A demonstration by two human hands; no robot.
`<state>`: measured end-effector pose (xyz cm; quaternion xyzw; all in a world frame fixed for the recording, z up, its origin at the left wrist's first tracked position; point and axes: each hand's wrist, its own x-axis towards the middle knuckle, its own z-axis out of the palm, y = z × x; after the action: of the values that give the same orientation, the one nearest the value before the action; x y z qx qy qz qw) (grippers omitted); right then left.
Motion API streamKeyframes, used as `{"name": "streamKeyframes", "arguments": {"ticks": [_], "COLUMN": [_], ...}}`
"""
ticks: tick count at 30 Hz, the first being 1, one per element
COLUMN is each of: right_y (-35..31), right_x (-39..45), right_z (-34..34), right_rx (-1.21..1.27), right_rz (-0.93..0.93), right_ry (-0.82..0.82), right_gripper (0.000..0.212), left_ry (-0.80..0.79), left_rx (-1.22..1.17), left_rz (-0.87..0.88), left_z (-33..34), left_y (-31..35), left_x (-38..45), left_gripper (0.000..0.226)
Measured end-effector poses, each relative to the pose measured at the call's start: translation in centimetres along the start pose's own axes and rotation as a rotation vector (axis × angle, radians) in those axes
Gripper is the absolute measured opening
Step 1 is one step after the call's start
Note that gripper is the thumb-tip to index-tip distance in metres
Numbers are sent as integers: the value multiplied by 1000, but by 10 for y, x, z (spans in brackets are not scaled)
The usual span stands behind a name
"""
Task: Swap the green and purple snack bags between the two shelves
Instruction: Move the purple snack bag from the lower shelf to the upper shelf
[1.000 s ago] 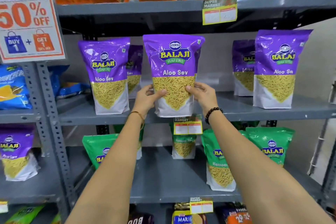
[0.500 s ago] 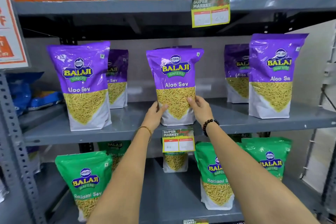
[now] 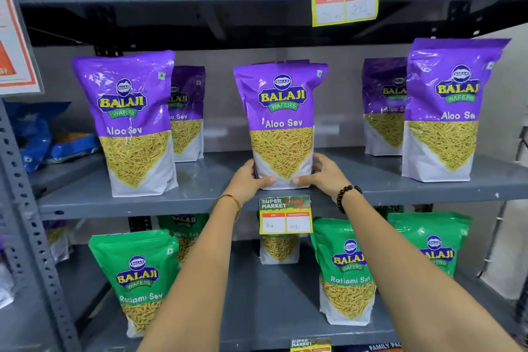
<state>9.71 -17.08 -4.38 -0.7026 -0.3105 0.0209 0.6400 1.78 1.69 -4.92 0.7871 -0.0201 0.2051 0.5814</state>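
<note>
A: While both hands grip it, where does the centre purple bag (image 3: 281,123) stand?
B: Upright on the grey upper shelf (image 3: 200,183); left hand (image 3: 248,177) and right hand (image 3: 324,173) clasp its base. Purple bags flank it.
A: Print?
B: "BALAJI WAFERS, Aloo Sev". Green bags (image 3: 137,274) on the lower shelf (image 3: 265,303) read "Ratlami Sev". A "SUPER MARKET" tag (image 3: 285,214) hangs between.

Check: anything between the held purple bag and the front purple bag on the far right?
Head view: only bare shelf between held purple bag and right front bag; another purple bag stands further back.
</note>
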Motion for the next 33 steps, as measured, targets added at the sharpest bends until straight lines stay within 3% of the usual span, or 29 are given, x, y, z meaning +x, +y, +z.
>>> {"name": "streamKeyframes", "arguments": {"ticks": [18,33], "right_y": [1,1], "right_x": [0,-1], "right_z": [-2,-4], "right_rx": [-12,-55], "right_rz": [24,24], "right_ry": [19,32], "right_gripper": [65,55], "left_ry": [11,13], "left_rx": [-2,-11], "left_rz": [-28,-26], "left_z": [-1,-1], "left_y": [-1,3], "left_x": [0,-4], "left_gripper": [54,46]}}
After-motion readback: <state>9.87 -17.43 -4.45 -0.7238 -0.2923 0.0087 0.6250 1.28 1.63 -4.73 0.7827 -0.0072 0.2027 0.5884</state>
